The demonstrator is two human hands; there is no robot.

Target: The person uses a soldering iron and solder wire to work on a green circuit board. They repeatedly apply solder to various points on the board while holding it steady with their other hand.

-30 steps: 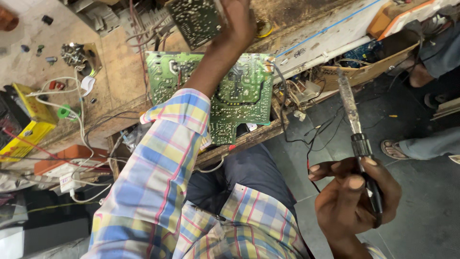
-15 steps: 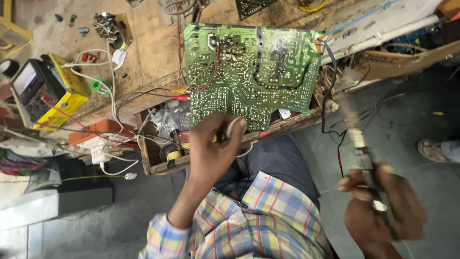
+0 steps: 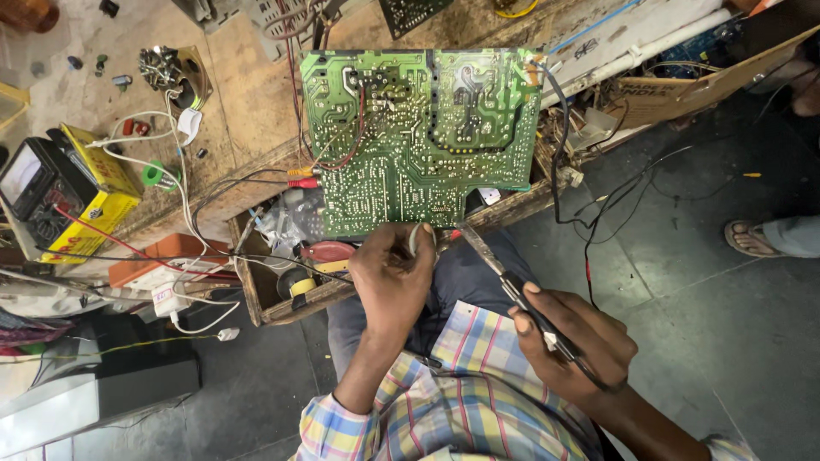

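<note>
A large green circuit board (image 3: 418,128) lies solder side up on the wooden bench, its near edge over an open drawer. My left hand (image 3: 391,277) sits just below that near edge and pinches a small pale thing, possibly solder wire, between thumb and fingers. My right hand (image 3: 572,341) grips a black-handled soldering iron (image 3: 504,277); its metal tip points up and left toward the board's lower edge, close to my left fingertips. Black wires hang from the board's right corner.
A yellow multimeter (image 3: 60,201) with red leads stands at the left. The open wooden drawer (image 3: 256,286) holds tape rolls and small parts. White and black cables trail over the bench. Another person's sandalled foot (image 3: 756,239) rests on the grey floor at the right.
My left hand came down from the far boards to the near edge of the green board. My right hand swung the soldering iron in leftward toward it. The view tilted down.
</note>
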